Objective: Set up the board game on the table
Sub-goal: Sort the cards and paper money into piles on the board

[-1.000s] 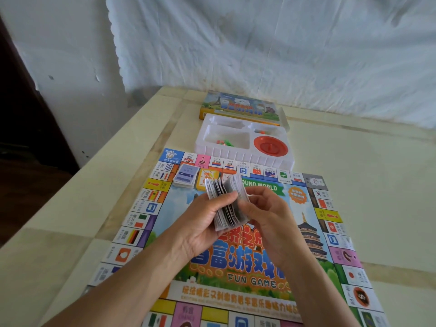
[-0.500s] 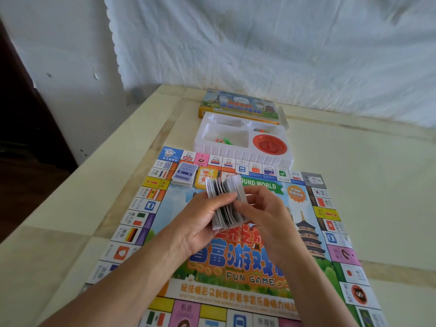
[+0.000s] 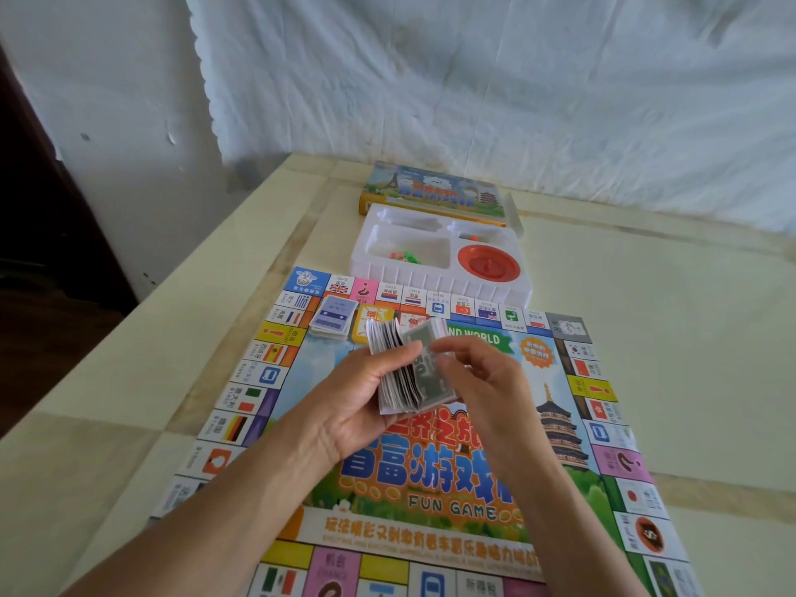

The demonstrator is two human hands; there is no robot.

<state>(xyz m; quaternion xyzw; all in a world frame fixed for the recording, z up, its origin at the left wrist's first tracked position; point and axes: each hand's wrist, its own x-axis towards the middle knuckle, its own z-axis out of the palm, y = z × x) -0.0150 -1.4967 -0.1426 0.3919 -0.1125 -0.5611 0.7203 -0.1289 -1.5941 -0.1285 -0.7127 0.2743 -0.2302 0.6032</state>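
While the fanned stack of small grey-and-white paper cards [image 3: 398, 377] is held above the colourful printed game board [image 3: 430, 471], the left grip [image 3: 344, 407] clasps it from the left and the right grip [image 3: 482, 381] pinches its front card [image 3: 426, 364]; the board lies on the beige tabletop [image 3: 667, 346].

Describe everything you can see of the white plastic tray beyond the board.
The white tray looks like thin, glossy moulded plastic, with a ribbed front wall and several recessed compartments. It lies flat on the table, its front wall at the far edge of the board, with the game box right behind it. A round red disc sits in the front right well. Small green and orange pieces lie in the large left one. No hand touches it.
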